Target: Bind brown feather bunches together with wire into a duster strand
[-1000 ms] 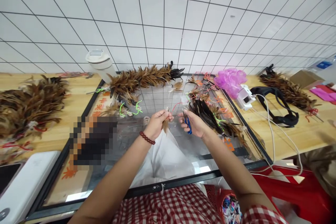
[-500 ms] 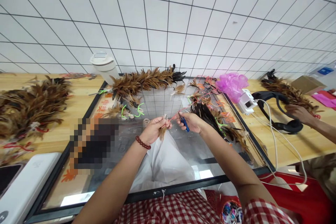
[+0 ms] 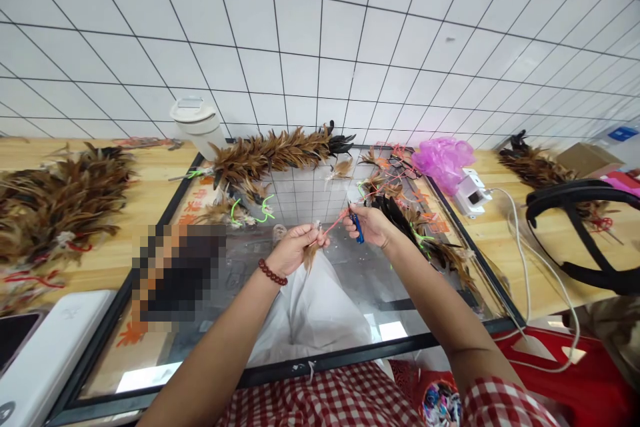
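My left hand (image 3: 294, 247), with a beaded bracelet at its wrist, pinches a small brown feather bundle (image 3: 311, 257) whose pale bound end sticks up past the fingertips. A red string (image 3: 335, 221) runs taut from the bundle to the fingers of my right hand (image 3: 373, 224). That hand is closed around blue-handled scissors (image 3: 357, 229), their tip pointing up and away. Both hands hover over the glass-topped frame. Just beyond my right hand lie dark and brown feathers (image 3: 393, 213) with green ties. Bright green ties (image 3: 265, 210) and feather tufts rest beyond my left hand.
A long brown feather garland (image 3: 277, 153) lies along the back, beside a white canister (image 3: 197, 123). Pink plastic (image 3: 443, 160), a white power adapter (image 3: 471, 193) with cables and a black headband (image 3: 580, 227) are on the right. More feather garlands (image 3: 65, 207) and a white device (image 3: 57, 353) occupy the left.
My right hand has drawn slightly right, showing more red string between the hands. At the far right, the black headband has shifted right and a co-worker's hand is no longer visible.
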Demonstrator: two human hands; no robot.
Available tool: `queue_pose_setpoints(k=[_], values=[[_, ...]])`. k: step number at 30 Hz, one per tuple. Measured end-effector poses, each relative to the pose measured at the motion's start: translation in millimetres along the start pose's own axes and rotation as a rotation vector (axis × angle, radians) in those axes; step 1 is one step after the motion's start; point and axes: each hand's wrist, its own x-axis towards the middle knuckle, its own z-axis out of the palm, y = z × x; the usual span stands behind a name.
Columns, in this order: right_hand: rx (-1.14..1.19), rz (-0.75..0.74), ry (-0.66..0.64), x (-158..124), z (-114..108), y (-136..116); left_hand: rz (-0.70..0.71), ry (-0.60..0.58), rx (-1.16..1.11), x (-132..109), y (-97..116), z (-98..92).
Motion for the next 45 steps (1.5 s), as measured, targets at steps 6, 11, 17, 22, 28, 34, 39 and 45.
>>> queue_pose_setpoints(k=[6, 11, 17, 22, 28, 34, 39, 45], values=[[0.004, -0.015, 0.029, 2, -5, 2, 0.010, -0.020, 0.017, 1, -3, -2.6], [0.010, -0.052, -0.025, -4, -5, 1, 0.023, 0.003, 0.020, 1, -1, -3.8], [-0.021, -0.036, -0.069, -11, -6, -3, 0.034, 0.027, 0.010, 1, 2, -3.2], [-0.044, -0.032, -0.056, -10, -6, -6, 0.026, 0.002, 0.026, 1, 1, -4.1], [-0.101, -0.064, -0.031, -6, -8, -7, 0.028, 0.005, 0.030, 1, 2, -4.4], [-0.191, -0.146, -0.026, -6, -9, -7, 0.030, 0.021, 0.036, 1, 1, -5.5], [-0.512, -0.190, 0.059, -8, -10, -2, 0.041, 0.028, 0.013, 2, 2, -5.1], [-1.480, -0.695, 0.388, -17, 12, 22, 0.089, 0.036, -0.013, 1, 3, -3.3]])
